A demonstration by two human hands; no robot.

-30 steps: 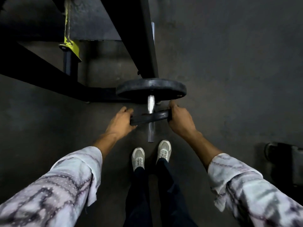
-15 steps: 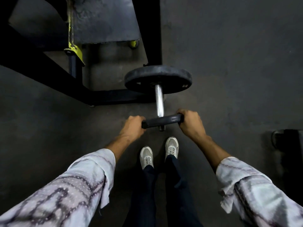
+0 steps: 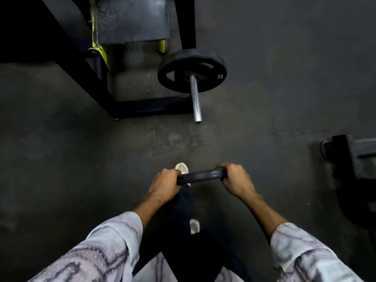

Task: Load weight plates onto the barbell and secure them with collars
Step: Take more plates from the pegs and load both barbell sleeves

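Note:
I hold a small black weight plate (image 3: 201,176) edge-on between both hands, low over my feet. My left hand (image 3: 164,185) grips its left rim and my right hand (image 3: 236,181) grips its right rim. The plate is off the bar, well short of the tip of the shiny barbell sleeve (image 3: 195,98). A larger black plate (image 3: 205,58) with cut-out grips sits on that sleeve at its far end. No collar is visible.
A black steel rack frame (image 3: 146,107) with yellow parts (image 3: 97,47) stands at the upper left, behind the sleeve. A dark piece of equipment (image 3: 354,159) sits on the floor at the right edge. Grey concrete floor (image 3: 81,159) lies between.
The small plate slid back along the sleeve and came off its end. I have stepped back with it, so the bar now lies farther away.

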